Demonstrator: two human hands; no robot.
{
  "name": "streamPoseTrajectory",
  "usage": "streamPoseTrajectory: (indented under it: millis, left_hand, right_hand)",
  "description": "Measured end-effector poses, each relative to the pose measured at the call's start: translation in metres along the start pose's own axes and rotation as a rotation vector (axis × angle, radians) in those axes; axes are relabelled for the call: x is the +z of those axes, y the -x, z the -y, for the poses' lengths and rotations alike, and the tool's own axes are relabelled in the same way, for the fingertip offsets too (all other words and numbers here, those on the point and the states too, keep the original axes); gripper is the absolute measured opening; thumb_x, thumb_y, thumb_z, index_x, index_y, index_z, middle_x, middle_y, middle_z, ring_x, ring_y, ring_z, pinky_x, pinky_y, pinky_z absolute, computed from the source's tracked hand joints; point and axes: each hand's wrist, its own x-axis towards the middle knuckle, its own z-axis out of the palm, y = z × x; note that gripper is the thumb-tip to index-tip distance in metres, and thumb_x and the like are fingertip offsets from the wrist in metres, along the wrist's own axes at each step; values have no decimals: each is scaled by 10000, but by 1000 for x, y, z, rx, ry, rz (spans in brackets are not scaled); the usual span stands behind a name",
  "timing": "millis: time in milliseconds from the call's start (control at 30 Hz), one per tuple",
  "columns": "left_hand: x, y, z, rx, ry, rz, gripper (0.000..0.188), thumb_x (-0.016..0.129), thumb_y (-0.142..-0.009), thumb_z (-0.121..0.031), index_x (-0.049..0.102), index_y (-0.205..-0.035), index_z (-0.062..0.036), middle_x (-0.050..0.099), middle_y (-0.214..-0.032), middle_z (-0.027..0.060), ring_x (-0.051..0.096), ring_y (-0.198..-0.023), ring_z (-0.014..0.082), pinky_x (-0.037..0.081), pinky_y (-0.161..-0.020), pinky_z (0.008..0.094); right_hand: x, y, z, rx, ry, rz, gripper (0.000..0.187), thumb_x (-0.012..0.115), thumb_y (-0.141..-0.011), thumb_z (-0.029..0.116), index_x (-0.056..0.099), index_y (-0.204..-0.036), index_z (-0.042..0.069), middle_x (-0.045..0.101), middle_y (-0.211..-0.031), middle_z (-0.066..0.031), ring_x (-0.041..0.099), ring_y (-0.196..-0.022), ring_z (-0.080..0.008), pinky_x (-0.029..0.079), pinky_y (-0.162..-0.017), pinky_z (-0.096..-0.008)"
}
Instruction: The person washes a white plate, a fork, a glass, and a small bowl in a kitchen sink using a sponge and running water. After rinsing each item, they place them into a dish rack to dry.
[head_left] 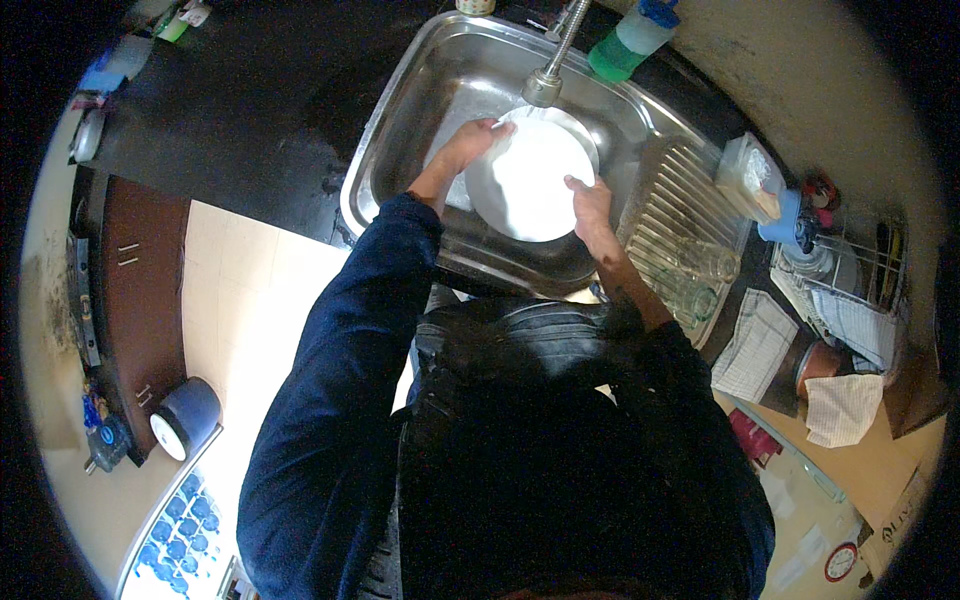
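Fingers of the left hand and the right hand pinched opposite edges of at least one smooth, round white plate, held over one rectangular stainless-steel sink below one ribbed metal faucet. Two clear glass vessels rested on the sink's ridged drainboard; one green-filled bottle stood on the black surface.

Your plate is showing smooth, light-reflecting face. Sink is showing shiny metal; drainboard, ridged metal. Your left sleeve is showing matt cloth.
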Motion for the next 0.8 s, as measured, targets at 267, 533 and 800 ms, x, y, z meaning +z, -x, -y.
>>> streamPoseTrajectory:
  millis: [267, 533, 800]
  left_hand:
    - [26, 62, 18, -232, 286, -92, 276, 631, -810, -184, 625, -927, 66, 608, -687, 93, 521, -407, 152, 352, -285, 278]
    - [53, 79, 18, -129, 18, -293, 266, 588, -773, -197, 624, -788, 66, 557, -571, 109, 435, -316, 190, 300, -264, 349]
    - [-3, 75, 71, -101, 481, -359, 233, 557, -780, -117, 611, -914, 65, 588, -632, 92, 465, -342, 142, 273, -235, 267]
  right_hand:
    - [-6, -48, -33, 273, -151, -5, 539, 703, -797, 176, 484, -1246, -24, 620, -1101, -185, 614, -974, -317, 500, -835, -448]
    - [84, -58, -24, -854, 1199, -163, 648, 426, -922, 391, 266, -1419, 7, 262, -1480, -175, 168, -1390, -352, 108, -1119, -526]
    - [19, 18, -9, -1160, 1304, 748, 416, 436, -946, 296, 449, -1353, 209, 337, -1469, -40, 272, -1371, -233, 214, -1108, -440]
